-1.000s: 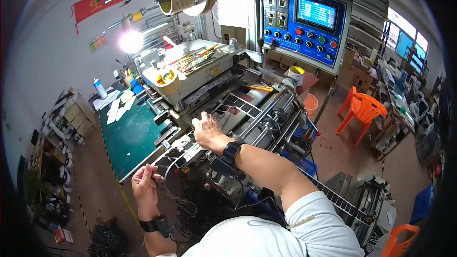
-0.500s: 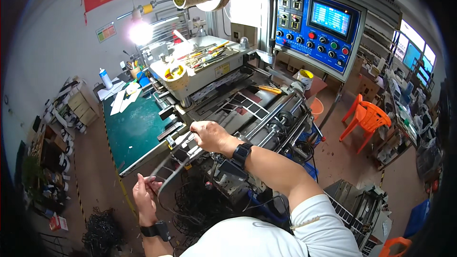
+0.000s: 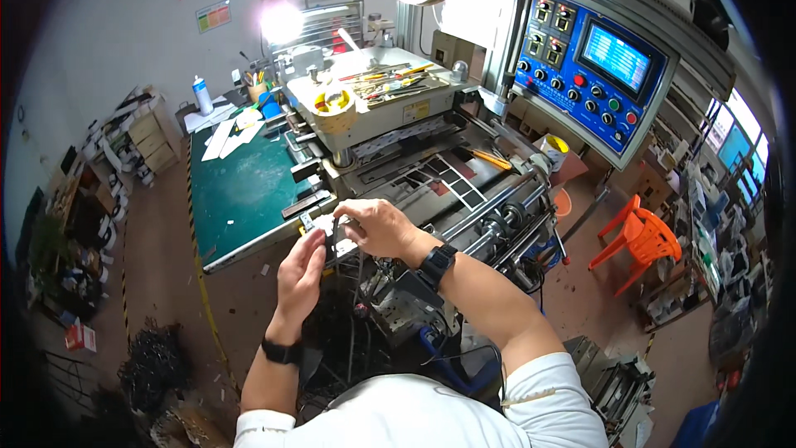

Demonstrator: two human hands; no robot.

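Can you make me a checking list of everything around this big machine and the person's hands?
Surface: a green mat covers the table left of the machine.
Job's things: a small flat strip sits between both hands at the machine's front edge.
Clutter: tools and a yellow tape roll lie on the machine's top; white papers and a bottle are at the mat's far end.
Hands: left hand and right hand both pinch the strip with their fingers; each wrist wears a black watch.
Cables: dark wires hang under the machine.
Surroundings: blue control panel, orange chair, bright lamp, black scrap pile on the floor.
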